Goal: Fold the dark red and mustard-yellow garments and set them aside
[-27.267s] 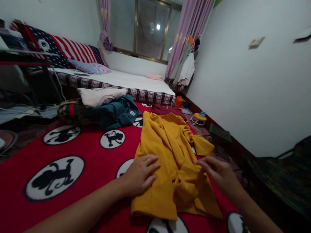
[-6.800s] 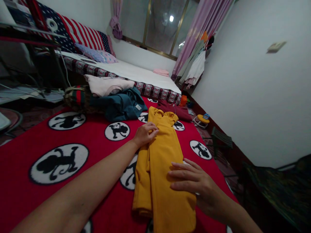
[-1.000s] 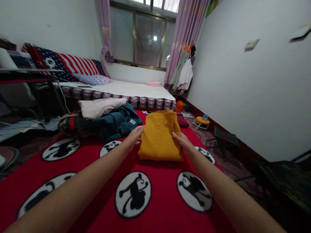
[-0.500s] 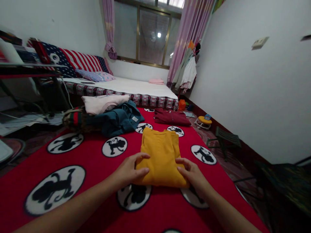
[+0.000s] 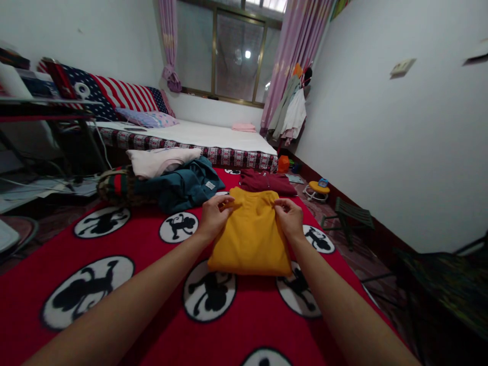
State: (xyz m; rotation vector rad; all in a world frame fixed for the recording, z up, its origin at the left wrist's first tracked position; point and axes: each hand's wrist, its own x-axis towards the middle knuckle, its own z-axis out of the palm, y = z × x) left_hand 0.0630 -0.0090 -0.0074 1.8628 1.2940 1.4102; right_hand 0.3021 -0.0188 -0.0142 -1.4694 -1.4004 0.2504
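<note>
Change: both hands have moved from the near edge of the folded mustard-yellow cotton garment (image 5: 249,236) up to its far edge, and the garment sits a little farther from the camera than half a second ago.
Left hand: the left hand (image 5: 214,215) has its fingers curled and pinched on the far left corner of the garment, thumb and fingertips closed on the cloth.
Right hand: the right hand (image 5: 288,217) is closed the same way on the far right corner, fingers bent over the fold.
Garment: folded to a compact rectangle, it lies flat on the red blanket with black-and-white cartoon roundels (image 5: 114,254), between the two forearms.
Behind it: a folded dark red garment (image 5: 267,182) lies just beyond the far edge, touching or nearly so; I cannot tell which.
To the left: a crumpled teal garment (image 5: 179,185) with a pale pink folded cloth (image 5: 162,160) on top, beside a striped green-and-red bag (image 5: 114,185).
Farther back: a low bed with a white sheet (image 5: 198,134) under the window.
Right side: a small green folding stool (image 5: 346,216) on the floor near the wall.
</note>
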